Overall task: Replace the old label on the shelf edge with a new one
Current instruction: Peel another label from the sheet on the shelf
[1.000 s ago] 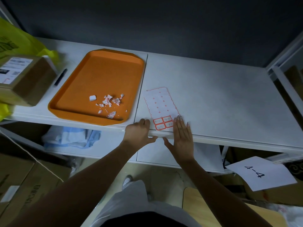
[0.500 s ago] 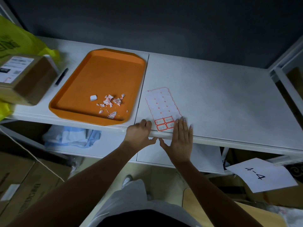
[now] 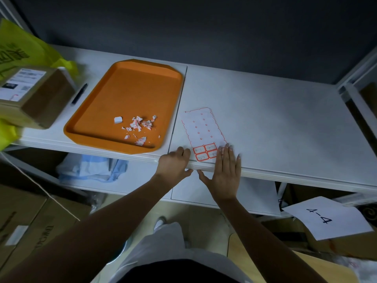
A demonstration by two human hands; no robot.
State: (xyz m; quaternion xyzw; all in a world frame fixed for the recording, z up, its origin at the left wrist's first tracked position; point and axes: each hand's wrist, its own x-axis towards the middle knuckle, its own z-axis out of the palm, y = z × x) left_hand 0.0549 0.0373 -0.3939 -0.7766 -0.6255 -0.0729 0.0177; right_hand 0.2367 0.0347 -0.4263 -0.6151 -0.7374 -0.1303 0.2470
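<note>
Shelf (image 3: 285, 129): matte white board. Orange speckled plastic tray (image 3: 132, 94) left of label sheet (image 3: 204, 129), torn paper scraps (image 3: 140, 124) inside. Sheet: slim white backing at shelf front, four red-bordered labels (image 3: 205, 153) at near end. Left hand (image 3: 173, 162) curls over shelf edge beside sheet; right hand (image 3: 226, 172) flat, fingers straight, touching its corner.

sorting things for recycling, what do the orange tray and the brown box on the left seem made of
Orange rectangular tray: likely moulded plastic, uniform colour, raised rounded rim, matte finely textured face. Brown box: probably plain cardboard, dull brown sides, white printed label on top.
</note>
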